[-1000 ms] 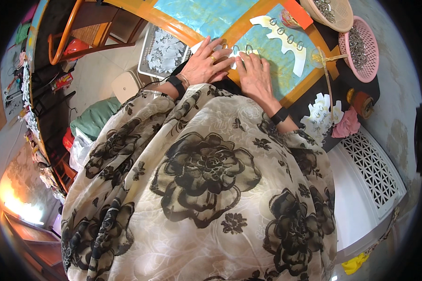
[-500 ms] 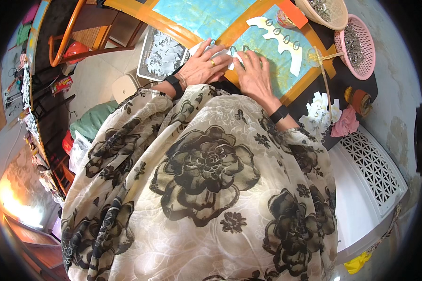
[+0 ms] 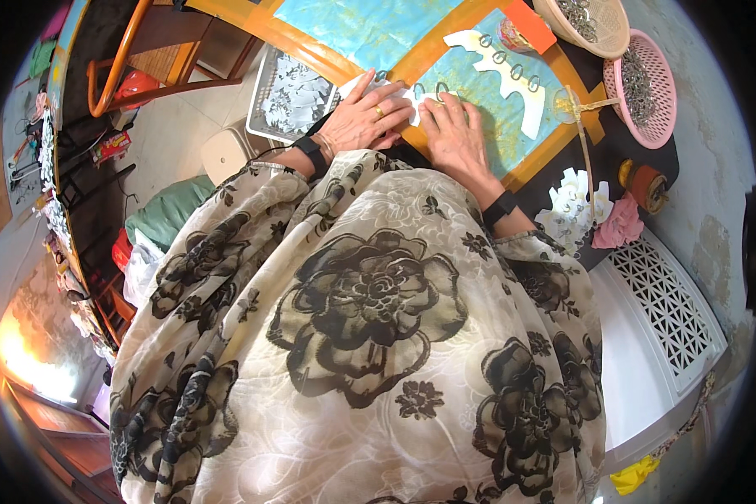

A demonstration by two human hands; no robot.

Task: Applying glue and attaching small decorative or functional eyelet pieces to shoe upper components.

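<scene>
My left hand [image 3: 359,123] curls over a white notched strip [image 3: 413,107] at the table's near edge, a ring on one finger. Part of the strip shows between my hands, with metal rings standing along its far side. My right hand [image 3: 458,139] bends its fingers onto the strip's right end beside a metal ring; its thumb is hidden. Both hands cover most of the strip. Beyond my right hand, a second white notched strip [image 3: 529,116] carrying several metal rings [image 3: 499,58] lies curved on the blue table covering [image 3: 470,84].
A white basket [image 3: 254,113] of small white-grey pieces stands at left. At right are a beige basket [image 3: 617,21] and a pink basket [image 3: 664,92] with metal rings, a tape roll [image 3: 647,182], a heap of white notched pieces [image 3: 569,202] and a pink cloth [image 3: 618,221].
Both hands stay almost in place on the strip, and the right fingers shift only slightly. The whole view has moved a little.
</scene>
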